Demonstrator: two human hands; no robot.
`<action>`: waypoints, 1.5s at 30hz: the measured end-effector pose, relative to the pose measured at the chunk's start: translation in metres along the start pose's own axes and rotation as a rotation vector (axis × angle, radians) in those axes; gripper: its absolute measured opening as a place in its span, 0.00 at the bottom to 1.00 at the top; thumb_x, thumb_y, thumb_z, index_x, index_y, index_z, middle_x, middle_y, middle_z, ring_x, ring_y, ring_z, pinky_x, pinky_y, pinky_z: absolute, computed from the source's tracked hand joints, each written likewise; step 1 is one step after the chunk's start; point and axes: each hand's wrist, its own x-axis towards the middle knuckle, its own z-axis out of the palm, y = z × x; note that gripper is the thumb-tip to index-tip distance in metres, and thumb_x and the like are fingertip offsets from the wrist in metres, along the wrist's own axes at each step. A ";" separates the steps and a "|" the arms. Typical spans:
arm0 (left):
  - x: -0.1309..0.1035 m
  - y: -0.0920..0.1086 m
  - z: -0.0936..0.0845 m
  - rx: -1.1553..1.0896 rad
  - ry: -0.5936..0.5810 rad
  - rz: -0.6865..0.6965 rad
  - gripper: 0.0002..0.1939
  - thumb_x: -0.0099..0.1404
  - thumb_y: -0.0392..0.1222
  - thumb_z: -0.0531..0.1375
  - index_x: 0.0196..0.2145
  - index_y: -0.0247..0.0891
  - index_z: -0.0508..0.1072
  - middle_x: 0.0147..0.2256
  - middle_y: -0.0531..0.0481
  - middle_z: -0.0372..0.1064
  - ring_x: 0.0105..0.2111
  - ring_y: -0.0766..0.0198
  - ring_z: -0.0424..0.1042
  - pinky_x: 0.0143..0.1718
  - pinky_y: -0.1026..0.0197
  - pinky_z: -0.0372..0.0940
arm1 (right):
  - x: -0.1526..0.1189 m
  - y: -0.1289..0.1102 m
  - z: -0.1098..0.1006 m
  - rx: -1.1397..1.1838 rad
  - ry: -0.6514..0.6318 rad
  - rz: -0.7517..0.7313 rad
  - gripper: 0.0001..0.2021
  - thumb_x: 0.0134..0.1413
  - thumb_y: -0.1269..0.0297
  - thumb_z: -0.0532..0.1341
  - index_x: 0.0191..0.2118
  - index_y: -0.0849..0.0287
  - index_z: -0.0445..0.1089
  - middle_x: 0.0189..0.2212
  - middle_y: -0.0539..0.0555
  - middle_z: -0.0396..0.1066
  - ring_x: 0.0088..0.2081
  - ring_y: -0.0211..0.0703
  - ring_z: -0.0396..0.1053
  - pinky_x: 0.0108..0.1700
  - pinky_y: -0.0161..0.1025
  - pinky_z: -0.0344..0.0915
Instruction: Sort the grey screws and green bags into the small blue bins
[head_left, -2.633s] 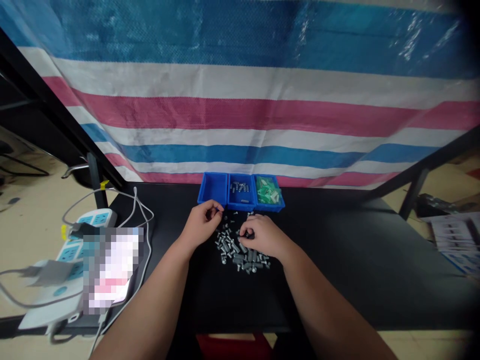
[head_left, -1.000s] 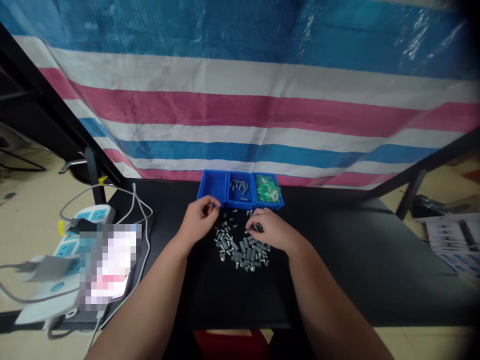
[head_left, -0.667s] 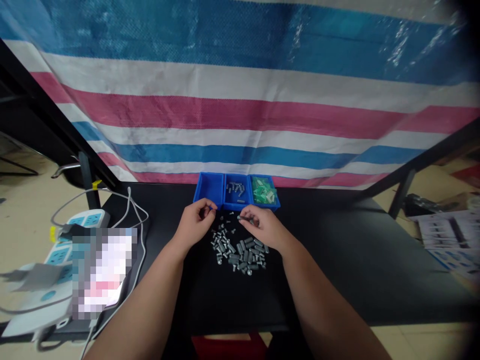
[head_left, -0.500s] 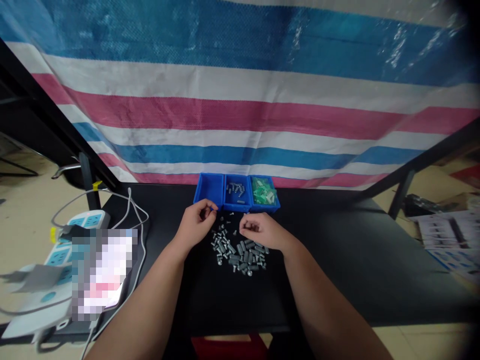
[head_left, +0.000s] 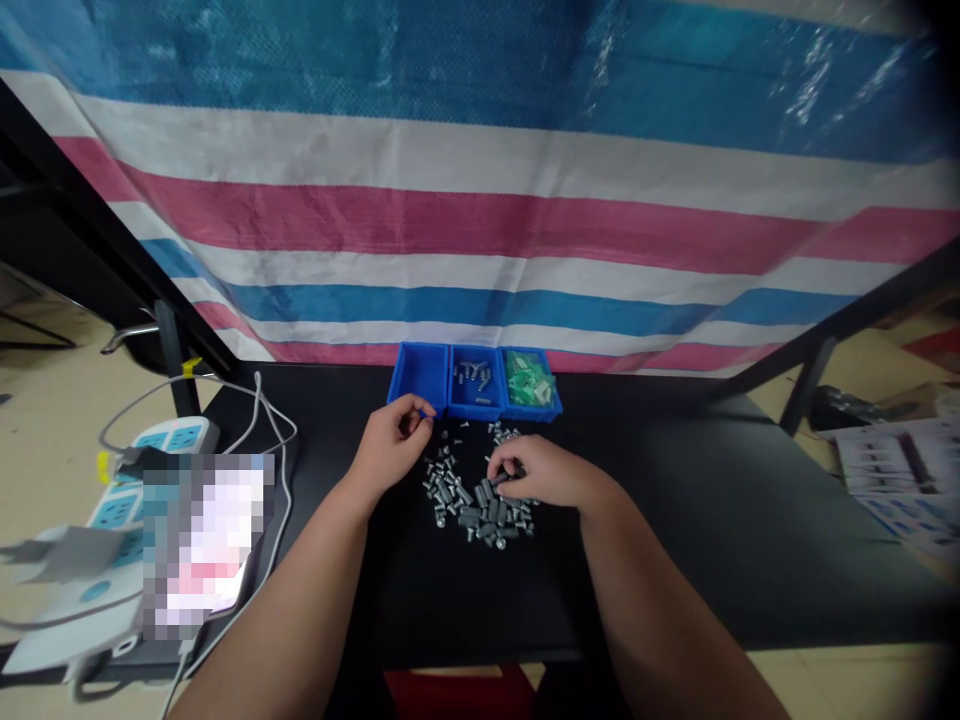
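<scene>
A loose pile of small metal screws and grey cylindrical pieces (head_left: pixel 469 515) lies on the black table (head_left: pixel 442 600). My right hand (head_left: pixel 536 470) is over the pile's upper right, thumb and forefinger pinched at the grey pieces; what is between the fingertips is too small to name. Left of the pile, my left hand (head_left: pixel 397 435) is curled just below the left blue bin (head_left: pixel 421 375), its fingertips close together, any held item unclear. The middle blue bin (head_left: pixel 475 408) has several metal pieces, and the right blue bin (head_left: pixel 551 408) holds green-printed bags.
At the left are a white power strip (head_left: pixel 116 512), cables (head_left: pixel 283 500) and a pixelated phone-like object (head_left: pixel 214 540). A striped sheet (head_left: pixel 480 230) hangs behind the bins. Papers and boxes (head_left: pixel 892 470) lie beyond the table's right end. A red object (head_left: pixel 461 695) is below the front edge.
My right hand has moved down and slightly right onto the grey pieces, uncovering screws beneath the right bin. My left hand has stayed nearly still.
</scene>
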 end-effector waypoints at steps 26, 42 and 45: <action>-0.001 -0.001 0.002 0.022 -0.018 0.007 0.04 0.65 0.39 0.59 0.37 0.38 0.73 0.22 0.58 0.54 0.24 0.69 0.56 0.29 0.65 0.54 | 0.014 -0.002 0.009 0.408 0.332 0.014 0.12 0.58 0.58 0.64 0.44 0.57 0.78 0.31 0.54 0.75 0.29 0.40 0.70 0.31 0.38 0.67; -0.001 -0.003 0.002 0.017 -0.016 0.006 0.04 0.65 0.40 0.59 0.37 0.38 0.73 0.22 0.58 0.53 0.23 0.69 0.55 0.29 0.65 0.54 | 0.000 -0.005 0.001 -0.144 0.068 0.112 0.06 0.45 0.64 0.71 0.31 0.56 0.76 0.22 0.46 0.66 0.25 0.36 0.63 0.27 0.36 0.52; -0.001 -0.002 0.002 0.017 -0.018 0.005 0.04 0.64 0.39 0.59 0.37 0.38 0.73 0.22 0.58 0.53 0.23 0.69 0.56 0.29 0.65 0.54 | 0.003 -0.011 0.005 -0.221 0.128 0.061 0.03 0.48 0.67 0.70 0.30 0.56 0.76 0.25 0.48 0.68 0.29 0.38 0.64 0.30 0.36 0.54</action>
